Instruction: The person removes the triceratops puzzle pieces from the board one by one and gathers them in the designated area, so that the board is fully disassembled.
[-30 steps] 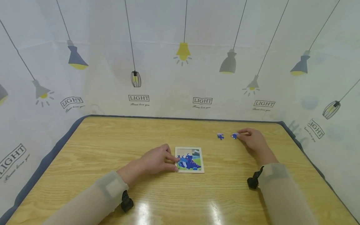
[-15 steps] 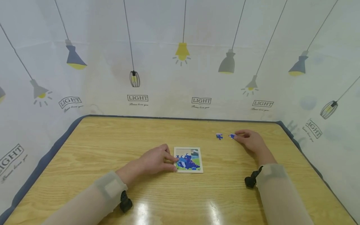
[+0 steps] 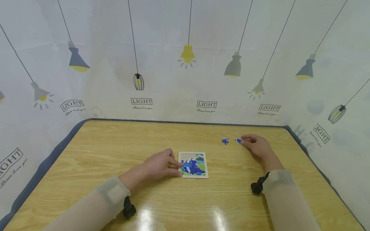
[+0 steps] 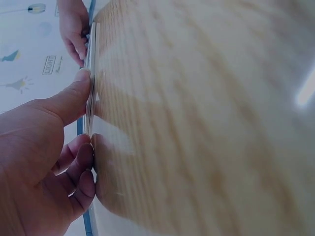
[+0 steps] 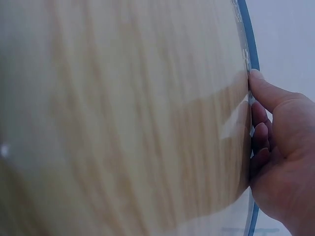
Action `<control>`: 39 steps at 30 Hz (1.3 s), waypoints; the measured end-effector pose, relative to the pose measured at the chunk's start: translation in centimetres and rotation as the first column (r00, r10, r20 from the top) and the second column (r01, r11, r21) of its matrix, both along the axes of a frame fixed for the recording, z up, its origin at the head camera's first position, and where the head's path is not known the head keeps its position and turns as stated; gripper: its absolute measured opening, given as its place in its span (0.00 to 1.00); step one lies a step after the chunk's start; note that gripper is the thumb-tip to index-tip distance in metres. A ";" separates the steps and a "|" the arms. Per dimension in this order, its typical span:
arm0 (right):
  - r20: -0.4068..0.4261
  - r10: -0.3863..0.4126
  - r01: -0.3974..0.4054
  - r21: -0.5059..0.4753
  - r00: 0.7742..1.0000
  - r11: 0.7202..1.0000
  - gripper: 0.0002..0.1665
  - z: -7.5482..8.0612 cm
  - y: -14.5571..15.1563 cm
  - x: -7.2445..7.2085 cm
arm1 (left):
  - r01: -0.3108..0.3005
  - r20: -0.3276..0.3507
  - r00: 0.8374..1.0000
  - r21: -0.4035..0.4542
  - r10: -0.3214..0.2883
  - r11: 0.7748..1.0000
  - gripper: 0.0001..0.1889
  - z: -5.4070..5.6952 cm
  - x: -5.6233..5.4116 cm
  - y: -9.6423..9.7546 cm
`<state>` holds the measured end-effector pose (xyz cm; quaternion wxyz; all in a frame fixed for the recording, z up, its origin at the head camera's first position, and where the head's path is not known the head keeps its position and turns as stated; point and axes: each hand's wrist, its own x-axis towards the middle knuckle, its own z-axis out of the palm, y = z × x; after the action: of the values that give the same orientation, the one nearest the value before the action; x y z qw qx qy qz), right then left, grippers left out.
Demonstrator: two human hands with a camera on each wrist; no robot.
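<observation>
A small square jigsaw puzzle in a cream frame lies at the middle of the table, with a blue dinosaur picture and a bare beige patch at its upper left. My left hand holds the frame's left edge, thumb by the near corner and a finger over the picture's side. In the left wrist view, my left hand keeps its thumb along the thin frame edge. Further right, my right hand pinches a blue puzzle piece on the table, partly covered by the fingertips. Another blue puzzle piece lies just left of it.
The wooden table has a dark blue border, and a white wall sheet printed with lamps rises behind it and along both sides. Black wrist cameras sit under both sleeves.
My right fingertips have shifted slightly left and now cover more of the puzzle piece. The left hand stays at the frame; the head view has shifted a little.
</observation>
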<state>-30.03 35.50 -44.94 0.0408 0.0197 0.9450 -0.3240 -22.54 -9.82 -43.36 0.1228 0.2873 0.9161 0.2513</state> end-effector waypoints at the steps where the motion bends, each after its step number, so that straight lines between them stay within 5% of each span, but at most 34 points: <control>1: -0.001 0.003 -0.003 0.000 1.000 1.000 0.31 0.0 0.0 0.0 | -0.001 0.000 1.000 0.000 0.001 1.000 0.24 0.0 0.0 0.0; 18: 0.001 -0.075 0.074 -0.160 0.997 0.984 0.33 0.1 -0.3 0.5 | 0.006 -0.003 1.000 -0.002 -0.006 1.000 0.23 0.0 0.1 -0.1; 26: -0.026 0.174 -0.176 -0.192 0.984 0.966 0.26 2.3 -5.3 2.5 | 0.010 -0.012 1.000 -0.009 -0.010 1.000 0.24 -0.1 0.0 -0.1; 32: 0.003 0.384 -0.377 -0.181 0.923 0.908 0.16 2.9 -10.3 3.2 | 0.006 -0.003 1.000 -0.006 -0.006 1.000 0.23 0.0 -0.1 -0.2; 39: 0.083 0.497 -0.479 -0.173 0.864 0.861 0.11 2.4 -13.7 3.5 | 0.014 -0.002 1.000 -0.004 -0.014 1.000 0.23 -0.1 -0.2 -0.1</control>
<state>-26.55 21.83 -42.50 0.1820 -0.2033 0.8882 -0.3697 -22.71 -9.89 -43.50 0.1244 0.2935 0.9147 0.2485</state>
